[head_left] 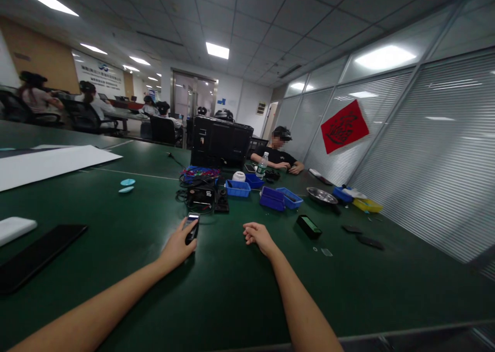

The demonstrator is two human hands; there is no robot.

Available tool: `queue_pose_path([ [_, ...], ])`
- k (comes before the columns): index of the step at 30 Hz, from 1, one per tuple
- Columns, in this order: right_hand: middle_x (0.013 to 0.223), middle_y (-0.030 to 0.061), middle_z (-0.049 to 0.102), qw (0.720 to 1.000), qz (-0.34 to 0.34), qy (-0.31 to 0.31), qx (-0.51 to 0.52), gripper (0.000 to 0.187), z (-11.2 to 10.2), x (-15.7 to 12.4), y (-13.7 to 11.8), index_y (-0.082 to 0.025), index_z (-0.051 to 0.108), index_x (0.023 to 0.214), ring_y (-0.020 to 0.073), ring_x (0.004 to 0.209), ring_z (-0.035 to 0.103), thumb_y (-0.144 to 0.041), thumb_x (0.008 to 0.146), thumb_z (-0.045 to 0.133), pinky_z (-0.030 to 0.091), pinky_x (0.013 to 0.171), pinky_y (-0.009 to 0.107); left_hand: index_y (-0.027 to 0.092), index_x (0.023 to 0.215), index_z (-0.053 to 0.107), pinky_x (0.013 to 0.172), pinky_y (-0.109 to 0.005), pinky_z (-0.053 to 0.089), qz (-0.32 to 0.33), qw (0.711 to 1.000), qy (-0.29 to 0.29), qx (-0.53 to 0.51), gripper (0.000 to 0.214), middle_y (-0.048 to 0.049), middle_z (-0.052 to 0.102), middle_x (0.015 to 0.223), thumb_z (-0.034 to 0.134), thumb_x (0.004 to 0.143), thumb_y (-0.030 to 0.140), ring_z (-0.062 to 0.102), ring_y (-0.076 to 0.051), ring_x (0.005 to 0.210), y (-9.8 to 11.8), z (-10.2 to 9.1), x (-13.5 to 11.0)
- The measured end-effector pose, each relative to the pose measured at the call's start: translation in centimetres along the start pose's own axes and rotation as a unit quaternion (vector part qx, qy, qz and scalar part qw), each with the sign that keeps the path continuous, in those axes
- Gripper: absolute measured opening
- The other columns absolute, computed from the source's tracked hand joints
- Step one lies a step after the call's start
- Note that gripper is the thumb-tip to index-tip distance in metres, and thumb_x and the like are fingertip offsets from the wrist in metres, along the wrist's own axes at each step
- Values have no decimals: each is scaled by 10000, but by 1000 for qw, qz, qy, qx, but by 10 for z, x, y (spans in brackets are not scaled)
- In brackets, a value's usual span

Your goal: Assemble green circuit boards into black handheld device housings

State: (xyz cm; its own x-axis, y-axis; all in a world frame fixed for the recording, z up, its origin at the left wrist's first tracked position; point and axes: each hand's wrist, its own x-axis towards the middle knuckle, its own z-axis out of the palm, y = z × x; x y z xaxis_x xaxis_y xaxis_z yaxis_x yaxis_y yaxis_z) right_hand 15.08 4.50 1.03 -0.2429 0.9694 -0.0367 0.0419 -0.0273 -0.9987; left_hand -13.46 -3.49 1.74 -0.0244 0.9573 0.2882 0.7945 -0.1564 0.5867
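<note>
My left hand (180,244) is wrapped round a black handheld device (192,229), which looks like a small keypad phone with a lit screen at its top end. The thumb lies across its lower part, and the device is held just over the green table (224,290). To the right, my right hand (258,237) hovers or rests by the tabletop with its fingers curled in; nothing shows between them. Beyond the device sits a black power-supply box (200,197) among tangled cables. A black box with a green inside (309,226) lies right of my right hand.
Blue bins (237,189), a white ball (238,176), a water bottle (262,165) and a monitor (222,141) stand farther back. A metal bowl (322,195) and yellow tray (367,205) are at right. A black slab (38,254) lies left. A co-worker (276,153) sits across.
</note>
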Motion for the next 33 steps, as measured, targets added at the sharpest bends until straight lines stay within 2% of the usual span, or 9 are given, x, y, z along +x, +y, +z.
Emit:
queue_pose_path([
  [5, 638, 3, 571, 1000, -11, -1, -13, 177, -2, 0, 2, -110, 576, 839, 73, 492, 519, -214, 698, 592, 469, 420, 199, 226, 1268, 421, 986, -334, 341, -38, 998, 26, 42, 565, -80, 316, 1383, 484, 711, 294, 423, -266, 1184, -21, -22, 4],
  [12, 638, 9, 572, 1000, -7, -1, -17, 167, -2, -2, -1, -107, 582, 843, 74, 498, 519, -202, 705, 583, 470, 433, 196, 235, 1248, 439, 933, -336, 382, -119, 985, 66, 109, 541, -75, 369, 1343, 471, 712, 300, 441, -263, 1161, -57, -63, 15],
  [15, 652, 15, 575, 1000, -4, 3, -18, 171, -2, -1, -1, -105, 583, 858, 75, 501, 521, -194, 713, 572, 472, 437, 198, 181, 1270, 395, 912, -347, 387, -157, 975, 99, 126, 576, -104, 402, 1316, 468, 721, 342, 439, -270, 1152, -71, -78, 19],
  [17, 661, 20, 579, 1000, -3, 4, -21, 174, -2, 0, 0, -105, 584, 866, 77, 502, 524, -194, 717, 570, 474, 438, 200, 140, 1288, 350, 900, -353, 385, -174, 966, 134, 134, 633, -129, 432, 1285, 458, 734, 427, 445, -275, 1136, -80, -85, 21],
  [20, 669, 23, 584, 1000, -4, 0, -26, 167, -4, 1, 2, -110, 587, 872, 80, 507, 529, -189, 727, 562, 479, 444, 202, 113, 1304, 301, 887, -369, 381, -200, 953, 179, 144, 763, -162, 440, 1265, 449, 708, 565, 439, -296, 1129, -88, -90, 20],
  [24, 668, 22, 584, 999, -2, 2, -33, 162, -5, 2, 2, -110, 588, 879, 78, 503, 530, -178, 738, 547, 476, 439, 196, 107, 1320, 263, 873, -381, 384, -205, 953, 171, 144, 823, -180, 435, 1262, 454, 687, 597, 441, -315, 1123, -88, -90, 18],
  [29, 670, 26, 585, 999, -2, 1, -37, 168, -4, 1, 1, -104, 587, 878, 76, 498, 528, -186, 735, 555, 474, 448, 197, 117, 1337, 228, 838, -378, 406, -239, 951, 154, 120, 694, -163, 472, 1234, 428, 741, 411, 493, -304, 1068, -87, -92, 20],
  [33, 660, 22, 584, 999, -4, 5, -38, 152, -3, -1, -1, -108, 587, 863, 75, 483, 522, -180, 734, 551, 466, 433, 195, 115, 1322, 259, 859, -361, 400, -244, 944, 188, 115, 668, -152, 486, 1216, 446, 714, 321, 486, -284, 1077, -94, -96, 22],
])
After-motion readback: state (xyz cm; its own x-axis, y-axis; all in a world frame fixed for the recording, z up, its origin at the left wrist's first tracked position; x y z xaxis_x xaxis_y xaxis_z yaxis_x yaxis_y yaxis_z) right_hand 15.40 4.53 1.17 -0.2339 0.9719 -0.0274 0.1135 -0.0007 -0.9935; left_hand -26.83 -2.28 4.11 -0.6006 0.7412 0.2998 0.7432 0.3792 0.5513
